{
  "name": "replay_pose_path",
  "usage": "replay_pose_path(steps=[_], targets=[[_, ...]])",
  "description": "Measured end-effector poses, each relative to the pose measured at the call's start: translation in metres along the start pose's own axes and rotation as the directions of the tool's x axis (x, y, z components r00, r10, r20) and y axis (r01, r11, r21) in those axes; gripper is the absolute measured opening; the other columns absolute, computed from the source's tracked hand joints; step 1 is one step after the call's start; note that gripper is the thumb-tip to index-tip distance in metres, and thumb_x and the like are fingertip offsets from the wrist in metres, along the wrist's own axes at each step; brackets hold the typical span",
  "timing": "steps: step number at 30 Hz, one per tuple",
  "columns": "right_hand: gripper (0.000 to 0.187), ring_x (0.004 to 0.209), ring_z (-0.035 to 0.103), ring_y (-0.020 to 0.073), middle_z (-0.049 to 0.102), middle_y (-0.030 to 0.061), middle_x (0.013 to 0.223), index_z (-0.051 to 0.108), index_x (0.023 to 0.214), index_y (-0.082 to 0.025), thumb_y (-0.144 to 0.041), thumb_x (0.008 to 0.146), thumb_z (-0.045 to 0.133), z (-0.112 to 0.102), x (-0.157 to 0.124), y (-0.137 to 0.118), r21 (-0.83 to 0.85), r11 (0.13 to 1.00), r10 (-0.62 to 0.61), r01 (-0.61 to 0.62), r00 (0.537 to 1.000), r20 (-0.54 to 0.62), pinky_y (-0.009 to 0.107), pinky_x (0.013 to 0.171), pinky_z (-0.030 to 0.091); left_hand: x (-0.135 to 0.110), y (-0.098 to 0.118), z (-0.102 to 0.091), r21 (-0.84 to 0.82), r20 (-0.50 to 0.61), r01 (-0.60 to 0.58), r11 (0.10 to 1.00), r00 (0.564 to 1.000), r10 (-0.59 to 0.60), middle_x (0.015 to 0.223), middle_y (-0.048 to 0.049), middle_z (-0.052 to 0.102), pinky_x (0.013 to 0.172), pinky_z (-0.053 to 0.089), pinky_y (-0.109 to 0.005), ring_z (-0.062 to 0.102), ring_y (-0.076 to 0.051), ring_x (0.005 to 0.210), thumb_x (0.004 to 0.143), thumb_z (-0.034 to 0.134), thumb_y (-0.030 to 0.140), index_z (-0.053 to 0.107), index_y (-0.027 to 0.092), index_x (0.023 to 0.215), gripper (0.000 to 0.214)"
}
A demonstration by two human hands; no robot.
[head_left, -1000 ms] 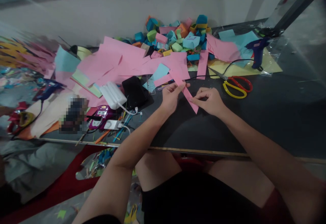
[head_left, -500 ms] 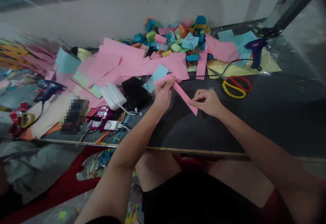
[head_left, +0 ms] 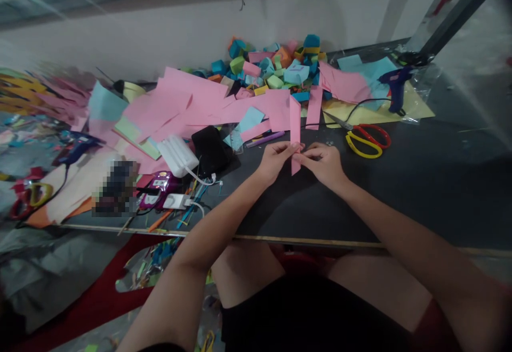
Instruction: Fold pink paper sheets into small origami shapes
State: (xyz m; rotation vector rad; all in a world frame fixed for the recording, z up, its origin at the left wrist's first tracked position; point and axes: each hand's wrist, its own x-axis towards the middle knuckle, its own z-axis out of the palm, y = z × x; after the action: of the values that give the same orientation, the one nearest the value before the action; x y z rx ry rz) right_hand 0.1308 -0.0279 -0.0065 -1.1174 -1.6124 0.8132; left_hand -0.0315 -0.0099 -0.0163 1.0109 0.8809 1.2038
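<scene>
A narrow pink paper strip (head_left: pixel 295 120) stands nearly upright in view, held above the dark table. My left hand (head_left: pixel 276 161) pinches its left edge near the lower end. From the other side, my right hand (head_left: pixel 323 162) grips the same lower part between thumb and fingers. Both hands are closed, and their fingertips almost meet on the strip. Just beyond my left hand lies a purple pen (head_left: pixel 266 139) beside a small pink paper piece (head_left: pixel 255 130). Scissors with red and yellow handles (head_left: pixel 366 141) rest to the right of my right hand.
Pink sheets (head_left: pixel 192 96) cover the left and back of the table (head_left: pixel 400 197). Small folded paper pieces (head_left: pixel 276 69) are heaped at the wall. A blue glue gun (head_left: pixel 397 88) lies back right, another (head_left: pixel 78 146) left. A white power bank (head_left: pixel 178 156) sits near a black pouch (head_left: pixel 210 149).
The pink strip has turned from slanting to nearly upright. My left hand has moved down and right along it, close to my right hand. The purple pen now shows.
</scene>
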Motion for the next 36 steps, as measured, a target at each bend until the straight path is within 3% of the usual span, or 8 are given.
replay_pose_path(steps=[5,9,12,16,19,22,25,36], targets=[[0.009,0.092,0.069,0.0241,0.076,0.0069,0.096,0.072,0.089,-0.024,-0.031,0.087,0.067,-0.014,0.004,-0.001,-0.279,0.918,-0.318,0.284,0.944,-0.086,0.04,0.081,0.051,0.001,0.009,-0.013,0.077,0.079,0.191,0.979,0.977,-0.197,0.066,-0.003,0.072,0.054,0.047,-0.023,0.059,-0.008,0.054,0.067,0.09,0.054,0.079,0.018,0.073,0.038],[0.017,0.104,0.069,0.023,0.078,0.0013,0.103,0.071,0.096,-0.03,-0.017,0.091,0.061,-0.03,0.011,0.004,-0.44,0.666,-0.549,0.603,0.795,0.258,0.043,0.096,0.045,0.001,0.017,-0.017,0.111,0.323,0.346,0.932,0.874,-0.363,0.072,-0.0066,0.075,0.05,0.047,-0.022,0.064,-0.01,0.058,0.06,0.094,0.053,0.078,0.018,0.069,0.04],[0.018,0.095,0.068,0.02,0.075,-0.0007,0.094,0.07,0.092,-0.03,-0.016,0.094,0.059,-0.033,0.013,0.007,-0.47,0.628,-0.545,0.62,0.782,0.302,0.042,0.095,0.043,0.0,0.02,-0.018,0.187,0.363,0.338,0.922,0.849,-0.385,0.083,-0.0107,0.079,0.053,0.051,-0.026,0.069,-0.016,0.065,0.062,0.092,0.056,0.08,0.019,0.075,0.041],[0.015,0.088,0.063,0.0209,0.07,0.0022,0.087,0.068,0.085,-0.027,-0.022,0.096,0.059,-0.034,0.018,0.01,-0.62,0.603,-0.503,0.502,0.842,0.194,0.043,0.092,0.042,-0.003,0.022,-0.015,0.457,0.122,-0.061,0.887,0.993,0.005,0.108,-0.0139,0.08,0.084,0.059,-0.041,0.075,-0.027,0.097,0.08,0.074,0.066,0.081,0.021,0.101,0.051],[0.015,0.087,0.061,0.0212,0.067,0.0032,0.085,0.068,0.088,-0.026,-0.022,0.098,0.057,-0.033,0.02,0.012,-0.676,0.556,-0.507,0.484,0.842,0.186,0.042,0.091,0.041,-0.006,0.016,-0.01,0.722,0.184,-0.387,0.574,0.907,0.38,0.123,-0.0119,0.078,0.112,0.046,-0.05,0.068,-0.031,0.121,0.078,0.081,0.055,0.079,0.023,0.112,0.047],[0.011,0.087,0.061,0.0218,0.066,0.0028,0.084,0.066,0.089,-0.026,-0.022,0.097,0.059,-0.03,0.018,0.012,-0.665,0.557,-0.504,0.498,0.839,0.206,0.042,0.092,0.041,-0.007,0.006,-0.009,0.812,0.346,-0.488,0.321,0.845,0.408,0.105,-0.0116,0.082,0.104,0.048,-0.049,0.072,-0.029,0.109,0.088,0.072,0.04,0.08,0.023,0.104,0.025],[0.006,0.088,0.062,0.0232,0.069,0.0019,0.087,0.063,0.091,-0.026,-0.02,0.091,0.063,-0.027,0.015,0.008,-0.621,0.627,-0.455,0.47,0.868,0.198,0.044,0.094,0.041,-0.007,0.0,-0.011,0.835,0.374,-0.497,0.235,0.827,0.421,0.091,-0.0107,0.082,0.092,0.05,-0.044,0.074,-0.025,0.092,0.097,0.056,0.032,0.081,0.024,0.095,0.026],[0.02,0.091,0.066,0.0232,0.07,0.0007,0.089,0.053,0.092,-0.026,-0.015,0.079,0.062,-0.03,0.015,0.002,-0.502,0.672,-0.494,0.545,0.834,0.245,0.043,0.089,0.039,-0.01,0.001,-0.009,0.779,0.404,-0.562,0.277,0.788,0.465,0.086,-0.0047,0.082,0.087,0.051,-0.04,0.075,-0.022,0.085,0.086,0.065,0.03,0.082,0.029,0.089,0.017]])
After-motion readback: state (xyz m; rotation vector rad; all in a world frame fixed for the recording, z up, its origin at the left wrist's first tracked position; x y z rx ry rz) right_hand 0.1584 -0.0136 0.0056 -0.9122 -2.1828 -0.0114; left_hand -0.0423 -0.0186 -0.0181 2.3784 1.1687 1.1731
